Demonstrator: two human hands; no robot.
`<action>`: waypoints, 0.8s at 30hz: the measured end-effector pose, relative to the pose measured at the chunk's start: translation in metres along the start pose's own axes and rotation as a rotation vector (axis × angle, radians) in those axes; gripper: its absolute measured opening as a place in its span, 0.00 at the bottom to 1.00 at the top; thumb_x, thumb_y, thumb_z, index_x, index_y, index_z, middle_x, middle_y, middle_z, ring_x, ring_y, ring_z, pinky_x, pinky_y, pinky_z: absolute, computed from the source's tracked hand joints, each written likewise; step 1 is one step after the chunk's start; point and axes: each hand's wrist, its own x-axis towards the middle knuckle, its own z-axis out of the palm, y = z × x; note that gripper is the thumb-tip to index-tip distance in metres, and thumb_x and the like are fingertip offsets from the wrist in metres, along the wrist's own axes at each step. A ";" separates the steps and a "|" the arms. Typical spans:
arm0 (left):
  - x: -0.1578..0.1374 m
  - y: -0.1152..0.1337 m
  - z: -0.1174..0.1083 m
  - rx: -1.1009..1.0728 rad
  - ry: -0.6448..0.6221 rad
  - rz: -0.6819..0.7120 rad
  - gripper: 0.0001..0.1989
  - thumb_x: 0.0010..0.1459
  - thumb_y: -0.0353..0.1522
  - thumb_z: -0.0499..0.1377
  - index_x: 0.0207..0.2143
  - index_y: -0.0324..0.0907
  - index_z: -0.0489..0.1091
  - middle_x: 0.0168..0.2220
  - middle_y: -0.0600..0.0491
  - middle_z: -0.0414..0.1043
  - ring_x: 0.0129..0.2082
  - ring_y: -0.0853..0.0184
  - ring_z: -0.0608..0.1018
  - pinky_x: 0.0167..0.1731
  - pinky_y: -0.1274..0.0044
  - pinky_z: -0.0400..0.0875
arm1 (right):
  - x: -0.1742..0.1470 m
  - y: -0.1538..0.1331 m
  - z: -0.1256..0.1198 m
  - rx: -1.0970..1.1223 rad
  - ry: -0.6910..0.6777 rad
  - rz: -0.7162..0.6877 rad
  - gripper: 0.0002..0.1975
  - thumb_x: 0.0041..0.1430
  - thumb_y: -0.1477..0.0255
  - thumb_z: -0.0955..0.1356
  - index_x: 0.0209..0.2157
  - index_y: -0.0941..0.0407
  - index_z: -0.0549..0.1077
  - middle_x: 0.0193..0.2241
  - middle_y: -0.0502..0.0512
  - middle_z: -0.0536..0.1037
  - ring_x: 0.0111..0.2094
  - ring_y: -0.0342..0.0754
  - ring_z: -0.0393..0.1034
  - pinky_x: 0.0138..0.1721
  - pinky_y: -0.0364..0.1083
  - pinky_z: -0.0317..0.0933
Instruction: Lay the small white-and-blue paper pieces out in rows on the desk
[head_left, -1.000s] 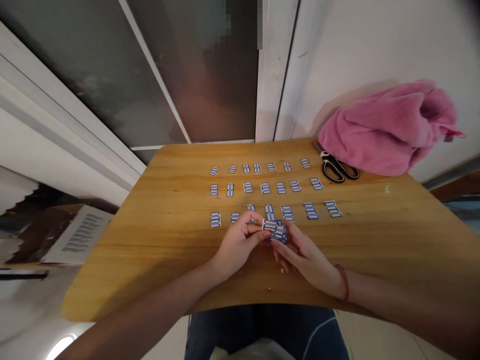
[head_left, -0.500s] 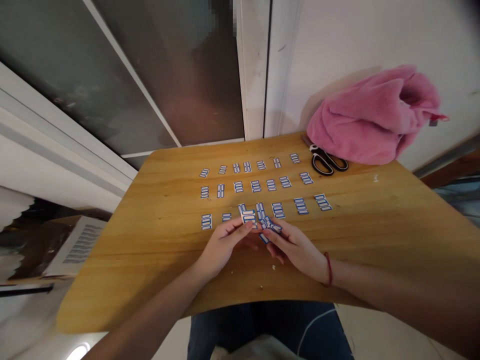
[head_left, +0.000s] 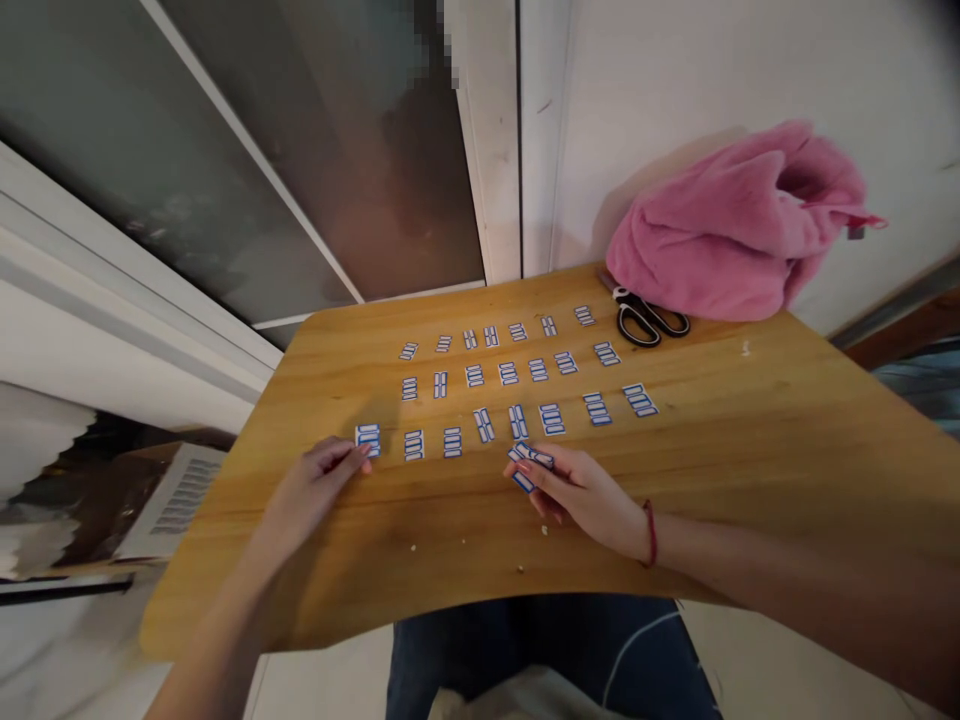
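Between the thumb and fingers of my left hand is a small white label card with blue-edged bars, just above or on the table at the left end of the nearest row. My right hand is closed round a loose bunch of similar label cards, fanned at different angles. Beyond my hands, several more cards lie in three rows on the wooden table; one card is in the nearest row, another card in the middle row and a third card in the farthest.
Black-handled scissors lie at the back right of the table, partly under a pink plush cloth item against the wall. Small white scraps dot the tabletop. A cardboard box stands left of the table, below its edge.
My left hand has moved left and away from my right hand, carrying one card to the left end of the nearest row. My right hand keeps the bunch near the same place.
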 end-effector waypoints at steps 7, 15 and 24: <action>0.015 -0.014 -0.008 0.288 -0.168 0.042 0.18 0.52 0.44 0.51 0.16 0.43 0.63 0.23 0.52 0.69 0.29 0.62 0.71 0.31 0.75 0.60 | 0.000 -0.001 -0.001 -0.006 -0.013 0.006 0.22 0.61 0.54 0.60 0.38 0.60 0.69 0.16 0.47 0.65 0.16 0.36 0.53 0.17 0.38 0.45; 0.021 -0.016 -0.017 0.367 -0.195 -0.036 0.19 0.49 0.46 0.51 0.16 0.43 0.59 0.18 0.55 0.62 0.23 0.66 0.67 0.24 0.77 0.56 | 0.001 0.002 -0.002 -0.054 -0.051 -0.053 0.21 0.62 0.55 0.60 0.38 0.60 0.70 0.15 0.46 0.65 0.16 0.37 0.54 0.18 0.38 0.47; 0.009 0.038 0.001 0.245 0.002 0.047 0.12 0.52 0.42 0.54 0.25 0.42 0.65 0.23 0.56 0.66 0.25 0.68 0.68 0.27 0.77 0.60 | -0.001 -0.004 0.000 0.050 -0.089 0.004 0.26 0.60 0.52 0.60 0.41 0.62 0.72 0.15 0.47 0.66 0.16 0.37 0.54 0.18 0.38 0.46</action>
